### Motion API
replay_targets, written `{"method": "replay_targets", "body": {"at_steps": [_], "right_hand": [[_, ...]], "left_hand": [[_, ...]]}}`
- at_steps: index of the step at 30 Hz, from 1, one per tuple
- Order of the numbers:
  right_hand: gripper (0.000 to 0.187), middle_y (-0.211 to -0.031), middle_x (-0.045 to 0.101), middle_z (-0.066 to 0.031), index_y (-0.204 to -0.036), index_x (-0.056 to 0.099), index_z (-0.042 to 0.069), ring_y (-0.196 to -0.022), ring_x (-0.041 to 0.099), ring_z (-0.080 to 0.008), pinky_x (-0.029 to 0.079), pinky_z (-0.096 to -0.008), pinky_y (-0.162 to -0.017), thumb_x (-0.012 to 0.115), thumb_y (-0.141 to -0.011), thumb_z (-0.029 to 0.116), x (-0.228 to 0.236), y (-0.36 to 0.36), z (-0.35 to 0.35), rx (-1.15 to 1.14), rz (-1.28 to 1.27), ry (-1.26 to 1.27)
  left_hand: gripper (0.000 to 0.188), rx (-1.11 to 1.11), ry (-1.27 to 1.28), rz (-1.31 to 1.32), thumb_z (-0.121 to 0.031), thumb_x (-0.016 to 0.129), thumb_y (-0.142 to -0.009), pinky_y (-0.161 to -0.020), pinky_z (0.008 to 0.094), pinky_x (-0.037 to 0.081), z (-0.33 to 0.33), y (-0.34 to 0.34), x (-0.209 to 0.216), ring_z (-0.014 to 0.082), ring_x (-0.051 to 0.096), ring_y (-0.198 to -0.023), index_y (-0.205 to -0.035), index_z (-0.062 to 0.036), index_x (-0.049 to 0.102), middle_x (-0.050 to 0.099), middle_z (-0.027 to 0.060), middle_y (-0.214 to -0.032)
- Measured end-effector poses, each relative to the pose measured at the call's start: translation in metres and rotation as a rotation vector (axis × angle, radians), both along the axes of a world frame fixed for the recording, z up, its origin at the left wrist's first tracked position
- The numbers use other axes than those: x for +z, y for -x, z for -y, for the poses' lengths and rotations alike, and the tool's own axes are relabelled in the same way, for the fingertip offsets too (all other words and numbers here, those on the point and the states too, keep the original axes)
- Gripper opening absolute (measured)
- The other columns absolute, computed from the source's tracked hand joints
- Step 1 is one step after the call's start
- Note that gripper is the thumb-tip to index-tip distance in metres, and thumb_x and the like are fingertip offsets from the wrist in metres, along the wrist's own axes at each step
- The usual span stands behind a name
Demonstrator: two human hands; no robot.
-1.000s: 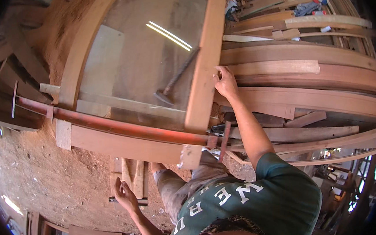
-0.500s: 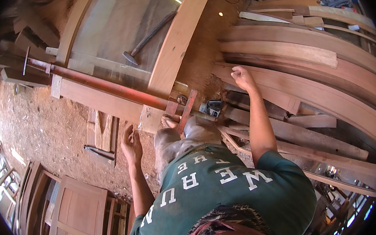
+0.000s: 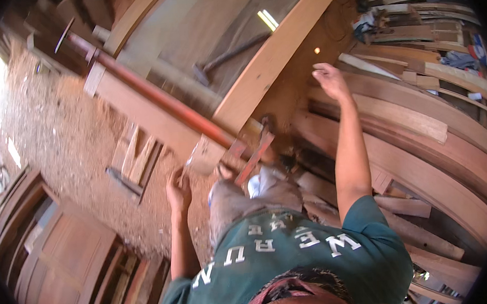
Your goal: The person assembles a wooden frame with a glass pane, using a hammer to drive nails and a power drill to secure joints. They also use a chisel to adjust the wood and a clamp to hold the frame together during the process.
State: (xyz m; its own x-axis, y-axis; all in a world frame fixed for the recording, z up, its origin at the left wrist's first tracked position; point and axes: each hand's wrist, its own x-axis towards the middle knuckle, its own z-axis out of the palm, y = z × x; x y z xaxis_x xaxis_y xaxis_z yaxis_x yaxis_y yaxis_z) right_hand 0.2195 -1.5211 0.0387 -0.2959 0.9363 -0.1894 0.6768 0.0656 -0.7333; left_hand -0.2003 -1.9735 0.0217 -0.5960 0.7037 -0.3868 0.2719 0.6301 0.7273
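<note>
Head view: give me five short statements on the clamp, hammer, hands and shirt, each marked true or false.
1. The clamp has a red bar. True.
2. No object shows in the right hand. True.
3. The left hand holds the hammer. False: the hammer lies apart from both hands.
4. The shirt is yellow. False: it is dark green.
5. The shirt has white letters. True.

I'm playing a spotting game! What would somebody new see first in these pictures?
Probably the long red clamp bar, slanting along the near edge of the wooden frame at upper left. Next might be the hammer, seen inside that frame. Then maybe the pile of long planks on the right, near the person's right hand.
</note>
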Motion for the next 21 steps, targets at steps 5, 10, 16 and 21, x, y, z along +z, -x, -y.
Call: {"method": "replay_targets", "body": {"at_steps": [5, 10, 16, 21], "right_hand": [[0.042, -0.115, 0.071, -0.0218, -0.127, 0.064, 0.002, -0.105, 0.069, -0.0328, 0.055, -0.0429, -0.092, 0.072, -0.092, 0.025, -0.015, 0.055, -0.166, 0.012, 0.044, -0.271], [0.049, -0.134, 0.061, -0.0248, -0.135, 0.058, 0.003, -0.129, 0.054, -0.043, 0.045, -0.0498, -0.108, 0.069, -0.093, 0.025, -0.053, 0.089, -0.359, 0.01, 0.28, -0.658], [0.07, -0.164, 0.033, -0.0214, -0.158, 0.037, 0.013, -0.146, 0.038, -0.0427, 0.035, -0.0515, -0.12, 0.06, -0.099, 0.043, -0.093, 0.117, -0.512, 0.016, 0.543, -0.551], [0.069, -0.168, 0.027, -0.0152, -0.159, 0.035, 0.014, -0.152, 0.03, -0.0388, 0.028, -0.0552, -0.123, 0.052, -0.102, 0.049, -0.101, 0.147, -0.572, 0.018, 0.523, -0.517]], "left_hand": [[0.034, 0.213, 0.099, 0.005, -0.009, 0.063, -0.099, -0.097, 0.0428, 0.052, 0.005, -0.017, -0.011, 0.0326, 0.066, -0.118, -0.13, 0.0048, 0.065, 0.07, 0.0233, -0.124], [0.035, 0.354, 0.289, -0.085, -0.006, 0.063, -0.095, -0.102, 0.041, 0.051, 0.031, -0.06, -0.009, 0.0325, 0.067, -0.117, -0.125, 0.0097, 0.065, 0.071, 0.0246, -0.121], [0.039, 0.431, 0.707, -0.058, -0.017, 0.071, -0.089, -0.084, 0.0354, 0.057, 0.153, -0.142, -0.024, 0.0244, 0.073, -0.091, -0.116, 0.0099, 0.069, 0.076, 0.018, -0.1], [0.038, 0.699, 0.681, 0.197, -0.017, 0.074, -0.091, -0.062, 0.0311, 0.054, 0.185, -0.212, -0.003, 0.0144, 0.064, -0.066, -0.12, 0.0071, 0.07, 0.07, 0.0065, -0.078]]}}
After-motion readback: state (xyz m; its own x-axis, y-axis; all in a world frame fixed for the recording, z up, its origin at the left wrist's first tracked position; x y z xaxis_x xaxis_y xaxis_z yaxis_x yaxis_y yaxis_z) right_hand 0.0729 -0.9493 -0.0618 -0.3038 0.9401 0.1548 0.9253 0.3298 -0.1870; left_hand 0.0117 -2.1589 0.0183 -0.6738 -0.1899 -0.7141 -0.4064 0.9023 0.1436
